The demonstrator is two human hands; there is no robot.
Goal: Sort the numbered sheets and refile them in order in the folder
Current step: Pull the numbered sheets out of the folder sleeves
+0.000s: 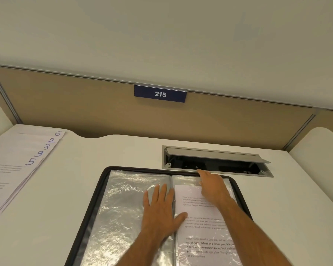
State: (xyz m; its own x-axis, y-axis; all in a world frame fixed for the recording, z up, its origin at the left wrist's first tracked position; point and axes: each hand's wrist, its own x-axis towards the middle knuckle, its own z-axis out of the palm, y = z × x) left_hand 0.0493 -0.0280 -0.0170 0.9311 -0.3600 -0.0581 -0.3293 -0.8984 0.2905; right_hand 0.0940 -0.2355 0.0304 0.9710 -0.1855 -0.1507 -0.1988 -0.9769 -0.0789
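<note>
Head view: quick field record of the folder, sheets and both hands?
folder: open on desk, clear sleeves showing
left hand: flat on the sleeves by the spine, fingers straight
right hand: at the top of the right sleeve, over a printed sheet
loose sheets: fanned at desk's left, numbers 6, 2, 3, 9, 5 visible
cable tray: lid open, behind folder

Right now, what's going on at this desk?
A person is filing a printed white sheet into the right-hand clear sleeve of an open black zip folder. The left hand presses flat near the spine; the right hand reaches to the sleeve's top. Fanned numbered sheets wait at the left.
</note>
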